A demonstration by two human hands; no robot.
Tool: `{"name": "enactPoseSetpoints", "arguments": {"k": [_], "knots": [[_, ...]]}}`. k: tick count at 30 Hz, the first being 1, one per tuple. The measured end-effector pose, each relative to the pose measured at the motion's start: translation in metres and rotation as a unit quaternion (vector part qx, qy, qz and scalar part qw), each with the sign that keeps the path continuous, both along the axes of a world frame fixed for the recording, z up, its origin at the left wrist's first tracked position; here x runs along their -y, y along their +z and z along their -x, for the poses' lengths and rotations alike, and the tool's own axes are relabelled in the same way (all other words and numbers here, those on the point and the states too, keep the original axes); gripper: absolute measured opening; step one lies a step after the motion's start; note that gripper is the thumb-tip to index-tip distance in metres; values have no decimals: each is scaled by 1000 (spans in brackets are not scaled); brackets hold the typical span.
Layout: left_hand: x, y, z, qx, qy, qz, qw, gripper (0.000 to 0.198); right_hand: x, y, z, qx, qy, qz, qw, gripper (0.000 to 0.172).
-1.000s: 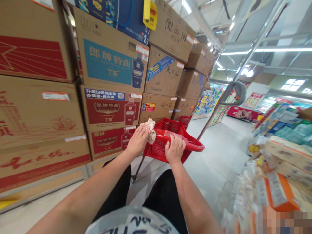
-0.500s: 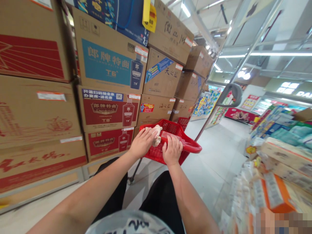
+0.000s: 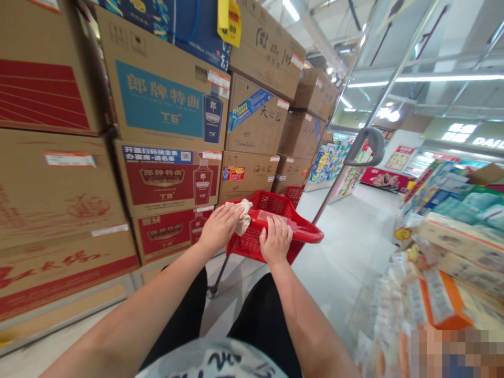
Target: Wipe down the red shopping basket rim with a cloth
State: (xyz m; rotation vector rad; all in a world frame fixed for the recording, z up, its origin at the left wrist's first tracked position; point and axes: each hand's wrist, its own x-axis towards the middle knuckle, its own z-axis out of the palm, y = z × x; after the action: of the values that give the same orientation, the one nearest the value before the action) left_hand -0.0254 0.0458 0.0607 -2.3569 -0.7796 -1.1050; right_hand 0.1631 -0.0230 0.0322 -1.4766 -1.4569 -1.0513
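Note:
A red shopping cart (image 3: 248, 249) stands in front of my legs, with its red handle bar (image 3: 309, 235) facing me. My left hand (image 3: 221, 226) lies over the left end of the bar, its fingers pressed on a crumpled whitish cloth (image 3: 244, 209). The cloth bunches out past my fingertips onto the bar. Around the middle of the bar, my right hand (image 3: 276, 239) is closed, a short way right of the cloth. A pale clear sleeve covers part of the bar there. My left fingertips are partly hidden by the cloth.
Stacked cardboard cartons (image 3: 163, 110) line the left side close to the cart. A slanted metal pole with a grey loop handle (image 3: 368, 147) rises beyond the cart. Packaged goods (image 3: 452, 247) are piled on the right. Pale floor (image 3: 346, 252) runs between.
The cartons and cart have shifted slightly left in view. My left hand and the cloth have moved a little left; my right hand keeps its hold on the bar.

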Motion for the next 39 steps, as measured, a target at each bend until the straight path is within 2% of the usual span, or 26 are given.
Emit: {"name": "enactPoseSetpoints", "arguments": {"k": [3,7,9,11,13,16,22,24,27,29,34,36,39], "knots": [[5,-4,-6,20,14,-2,1000,43,-1,1,3,-7,-2,0,1000,37],[17,-5,-29,-23,-55,-38,997,43,-1,0,2,-7,3,4,1000,39],[16,-3,-31,-35,-79,-40,995,43,-1,-1,-1,-4,6,6,1000,39],[11,-1,-26,-24,-68,-21,997,44,0,-2,-3,-3,3,3,1000,38],[5,0,-19,10,-31,0,999,44,-1,-2,-3,-2,0,0,1000,38],[7,-1,-20,47,12,10,999,42,-1,-2,-1,-5,-1,-1,1000,38],[23,1,-36,-27,-58,-14,998,41,-1,-2,-1,-1,9,3,1000,39],[18,2,-30,-26,-48,-2,999,43,-1,-3,-3,-2,4,1,1000,39],[10,3,-20,13,2,19,1000,44,-3,-3,-2,-6,-2,1,1000,38],[10,2,-21,27,19,20,999,43,-3,-3,0,-8,-2,1,1000,38],[26,1,-39,-31,-26,2,999,45,0,0,2,-7,13,4,1000,39],[25,3,-37,-40,-34,6,999,46,1,0,1,-4,13,6,1000,39],[15,4,-24,-4,-4,25,1000,47,-1,-1,1,-7,6,2,1000,38]]}}
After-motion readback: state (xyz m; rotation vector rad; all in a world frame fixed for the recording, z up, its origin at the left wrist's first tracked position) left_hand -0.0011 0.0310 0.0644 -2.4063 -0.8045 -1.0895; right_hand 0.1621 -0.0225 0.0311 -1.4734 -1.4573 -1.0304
